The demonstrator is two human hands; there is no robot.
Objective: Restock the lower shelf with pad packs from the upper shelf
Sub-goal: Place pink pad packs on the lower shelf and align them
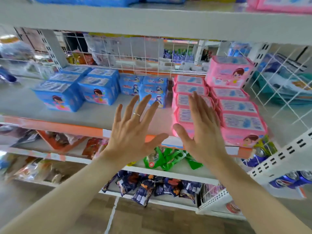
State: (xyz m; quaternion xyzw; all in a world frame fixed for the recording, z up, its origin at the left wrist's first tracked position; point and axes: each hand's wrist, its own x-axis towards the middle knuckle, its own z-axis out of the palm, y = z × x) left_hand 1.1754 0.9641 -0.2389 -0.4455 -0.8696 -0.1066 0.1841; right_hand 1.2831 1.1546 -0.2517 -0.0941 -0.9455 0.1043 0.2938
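Right now, pink plastic-wrapped pad packs [239,119] lie in two rows at the right end of the grey metal shelf with an orange front strip [94,114], blue plastic-wrapped pad packs [99,92] sit in blocks to their left, and more blue packs [94,0] and pink packs [283,5] show on the grey upper shelf [152,22] above. Both hands are raised before the lower packs, holding nothing: the left hand [133,132] has its grip spread apart ahead of the blue blocks, and the right hand [204,132] has its grip likewise apart, straight fingers overlapping the left pink row, contact unclear. Green foil bags [168,157] lie one level below.
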